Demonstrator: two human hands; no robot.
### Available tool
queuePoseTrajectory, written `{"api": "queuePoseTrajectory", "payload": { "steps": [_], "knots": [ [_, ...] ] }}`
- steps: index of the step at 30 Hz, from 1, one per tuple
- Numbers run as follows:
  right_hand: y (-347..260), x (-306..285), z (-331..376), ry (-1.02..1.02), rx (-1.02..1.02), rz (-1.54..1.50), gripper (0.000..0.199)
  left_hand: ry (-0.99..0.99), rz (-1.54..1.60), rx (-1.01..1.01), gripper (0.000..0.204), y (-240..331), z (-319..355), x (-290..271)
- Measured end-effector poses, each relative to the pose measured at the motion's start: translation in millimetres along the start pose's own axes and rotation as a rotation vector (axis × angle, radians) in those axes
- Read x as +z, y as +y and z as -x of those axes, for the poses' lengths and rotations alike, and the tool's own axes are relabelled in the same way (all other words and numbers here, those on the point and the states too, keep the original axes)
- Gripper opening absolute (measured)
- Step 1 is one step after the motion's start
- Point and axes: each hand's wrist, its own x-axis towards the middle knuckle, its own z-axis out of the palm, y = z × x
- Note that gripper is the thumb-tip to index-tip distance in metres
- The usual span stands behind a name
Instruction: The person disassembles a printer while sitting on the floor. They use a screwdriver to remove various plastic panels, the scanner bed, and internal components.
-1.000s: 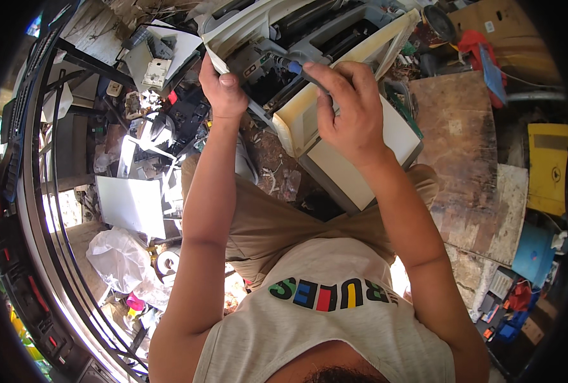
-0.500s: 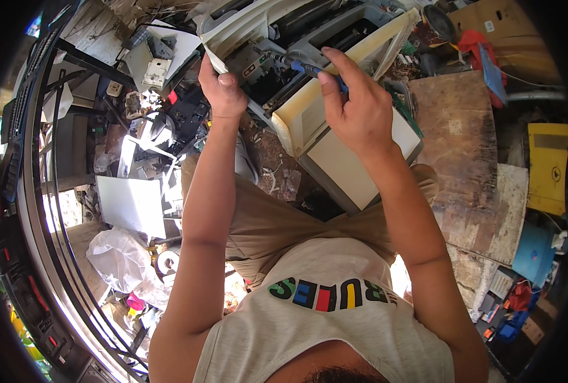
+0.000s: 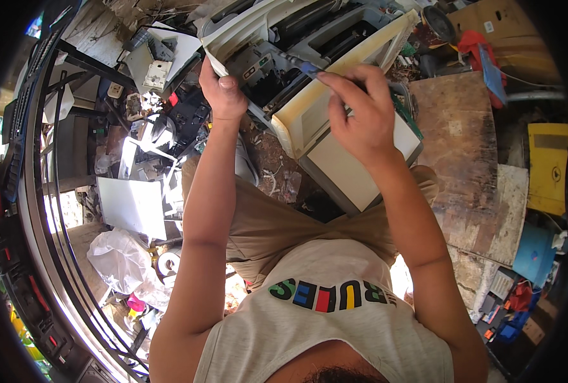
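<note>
A screwdriver (image 3: 308,67) with a blue handle points away from me into an opened, yellowed-white plastic machine casing (image 3: 335,89), probably a printer's. My right hand (image 3: 363,115) is at the handle's end, fingers bent, the index fingertip touching it. The thumb sits lower, and how the other fingers meet the handle is hidden. The handle looks smeared by motion. On the casing's left corner, my left hand (image 3: 223,92) is closed round the edge, thumb on top. Dark and grey inner parts show inside the casing, near a pale strip (image 3: 258,66) by the screwdriver's tip.
Below the casing, between my legs, lies a grey-framed flat panel (image 3: 338,167). Worn plywood (image 3: 453,140) and a yellow metal box (image 3: 548,169) are to the right. Scrap parts, a white sheet (image 3: 131,205) and a plastic bag (image 3: 121,258) crowd the left, beside a black metal rack (image 3: 54,159).
My right hand has drawn back slightly, its index finger and thumb shifting from along the screwdriver's handle toward its end. My left hand stays on the casing.
</note>
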Motion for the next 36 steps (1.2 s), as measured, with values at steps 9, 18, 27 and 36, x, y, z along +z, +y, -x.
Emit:
{"api": "queuePoseTrajectory", "payload": {
  "steps": [9, 18, 27, 36],
  "knots": [
    [16.0, -11.6, 16.5, 0.144, 0.892, -1.126, 0.035, 0.008, -0.006, -0.026, 0.12, 0.9, 2.2, 0.4],
    [-7.8, -8.0, 3.2, -0.092, 0.441, -0.309, 0.021, 0.02, 0.046, -0.043, 0.12, 9.0, 0.8, 2.4],
    [-7.0, -1.5, -2.0, -0.065, 0.36, -0.166, 0.023, 0.015, 0.062, -0.043, 0.12, 0.7, 1.6, 3.0],
    [-6.4, 3.3, -4.1, -0.066, 0.331, -0.148, 0.022, 0.023, 0.068, -0.049, 0.12, -1.9, 2.5, 2.7]
  ]
}}
